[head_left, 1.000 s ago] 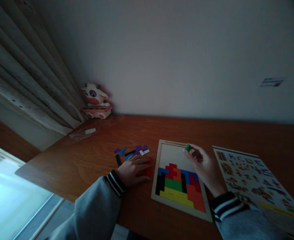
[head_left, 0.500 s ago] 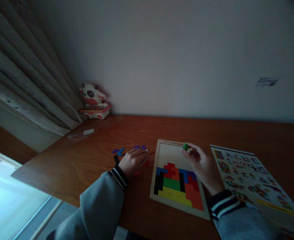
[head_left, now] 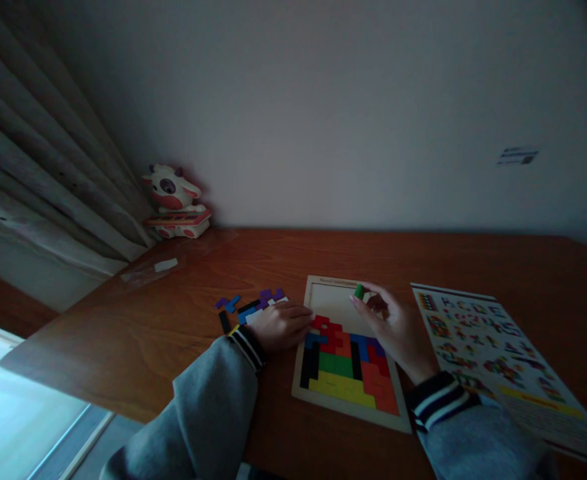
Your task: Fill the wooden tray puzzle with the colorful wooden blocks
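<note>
My left hand [head_left: 284,325] reaches over the left edge of the wooden puzzle board [head_left: 299,373]. Its fingers are closed on a red puzzle piece [head_left: 319,321], which touches or hovers just over the pieces laid in the board; I cannot tell which. In my right hand [head_left: 390,320], a small green puzzle piece [head_left: 359,291] is pinched between thumb and fingertips above the board's right upper part. Red, blue, black, green, yellow, orange and purple pieces fill the lower half of the board, and pale bare wood shows at its top.
Loose pieces, among them a black bar [head_left: 224,323] and a blue piece [head_left: 232,304], lie left of the board. A printed pattern sheet [head_left: 493,347] lies at the right. A toy cow with a keyboard [head_left: 178,203] stands at the back left, near clear plastic wrapping [head_left: 143,272].
My left hand has moved right from the loose pieces to the board's edge, bringing a red piece. My right hand still holds the green piece over the board. The view has shifted slightly.
</note>
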A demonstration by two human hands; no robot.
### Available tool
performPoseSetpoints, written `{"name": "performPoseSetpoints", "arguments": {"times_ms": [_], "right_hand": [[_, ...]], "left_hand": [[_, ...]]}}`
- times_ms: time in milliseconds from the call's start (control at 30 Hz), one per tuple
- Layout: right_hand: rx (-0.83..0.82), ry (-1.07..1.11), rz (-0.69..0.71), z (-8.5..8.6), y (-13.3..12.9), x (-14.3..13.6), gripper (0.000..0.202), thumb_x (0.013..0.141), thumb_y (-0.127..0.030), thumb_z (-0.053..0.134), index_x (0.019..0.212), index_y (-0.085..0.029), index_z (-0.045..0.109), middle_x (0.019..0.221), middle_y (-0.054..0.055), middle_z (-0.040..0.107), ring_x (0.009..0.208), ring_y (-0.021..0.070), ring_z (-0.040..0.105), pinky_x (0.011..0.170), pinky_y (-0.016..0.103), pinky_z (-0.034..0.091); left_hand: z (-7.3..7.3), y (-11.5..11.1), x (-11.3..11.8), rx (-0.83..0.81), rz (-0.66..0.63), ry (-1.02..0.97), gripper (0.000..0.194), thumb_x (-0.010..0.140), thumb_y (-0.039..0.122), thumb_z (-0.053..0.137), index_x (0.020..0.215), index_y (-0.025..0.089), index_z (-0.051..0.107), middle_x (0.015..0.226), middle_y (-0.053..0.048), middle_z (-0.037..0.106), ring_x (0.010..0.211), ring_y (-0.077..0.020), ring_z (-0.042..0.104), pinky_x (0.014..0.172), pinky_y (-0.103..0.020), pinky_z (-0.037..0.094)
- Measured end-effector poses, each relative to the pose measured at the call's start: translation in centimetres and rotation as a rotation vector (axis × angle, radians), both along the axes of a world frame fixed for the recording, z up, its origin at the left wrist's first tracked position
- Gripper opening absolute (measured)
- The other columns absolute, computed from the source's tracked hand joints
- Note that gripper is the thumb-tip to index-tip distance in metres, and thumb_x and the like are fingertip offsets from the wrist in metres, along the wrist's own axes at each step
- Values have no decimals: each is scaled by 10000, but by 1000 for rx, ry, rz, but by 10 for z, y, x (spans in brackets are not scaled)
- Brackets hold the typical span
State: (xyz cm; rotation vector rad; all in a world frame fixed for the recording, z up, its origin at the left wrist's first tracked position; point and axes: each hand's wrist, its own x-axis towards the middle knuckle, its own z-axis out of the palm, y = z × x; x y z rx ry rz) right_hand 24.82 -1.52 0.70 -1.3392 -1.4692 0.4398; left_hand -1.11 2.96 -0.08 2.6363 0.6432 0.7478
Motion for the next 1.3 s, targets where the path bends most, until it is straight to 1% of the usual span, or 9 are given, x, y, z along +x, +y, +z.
{"name": "performPoseSetpoints", "arguments": {"times_ms": [133,267,467,567,633,800,1100,1200,1300], "right_hand": [[23,-9,19,-4,2,0,401,846,-505,627,1103,-198,639,879,69,691,665,170,616,599,325,513],[-23,-59,82,-9,4,0,377,853,-497,624,1085,-200,642,883,67,695,687,177,629,626,331,518],[-83,-237,318,-7,-4,-5,308,834,-439,658,1073,-246,655,991,53,722,902,216,680,804,364,543],[-127,-295,461,-7,-9,-7,318,826,-443,672,1088,-264,663,1068,55,719,992,230,672,885,394,534],[-163,-330,498,-8,-11,-8,332,818,-451,682,1097,-271,673,1087,62,719,1001,240,674,904,419,530],[-200,-363,516,-8,-11,-8,347,823,-465,674,1115,-277,678,1086,59,727,976,240,690,889,422,536],[-177,-331,515,-7,-10,-8,325,834,-445,673,1102,-262,668,1075,60,720,954,224,686,880,400,541],[-129,-330,460,-9,-9,-6,312,832,-406,683,1106,-260,664,1085,61,718,981,222,679,890,402,537],[-93,-352,407,-9,-7,-4,294,825,-381,691,1092,-261,664,1062,51,728,977,221,682,878,401,538]], "left_hand": [[4,-5,3,100,-27,23,320,909,214,564,1212,219,666,1180,-121,699,1106,-258,649,972,-428,513],[8,-10,4,114,-51,85,349,921,227,550,1259,222,637,1184,-108,700,1159,-264,619,1006,-432,490],[8,-11,3,78,-46,154,342,919,242,550,1247,230,647,1203,-118,689,1114,-274,628,974,-445,490],[7,-12,3,37,-33,102,325,901,253,584,1214,232,670,1183,-120,698,1115,-279,629,983,-458,489],[6,-12,3,12,-41,37,312,882,248,615,1185,233,689,1172,-121,702,1130,-284,625,995,-462,487],[6,-14,4,31,-64,13,300,886,214,607,1170,239,699,1128,-104,724,1132,-282,630,997,-460,497],[10,-16,4,90,-95,-2,307,887,178,597,1170,231,705,1038,-115,748,1002,-267,673,881,-406,546],[11,-17,4,72,-93,-1,354,887,197,602,1233,236,666,1088,-112,734,1051,-275,652,919,-428,528],[13,-21,5,55,-104,22,421,898,240,593,1318,227,594,1227,-110,678,1160,-285,593,985,-455,492]]}}
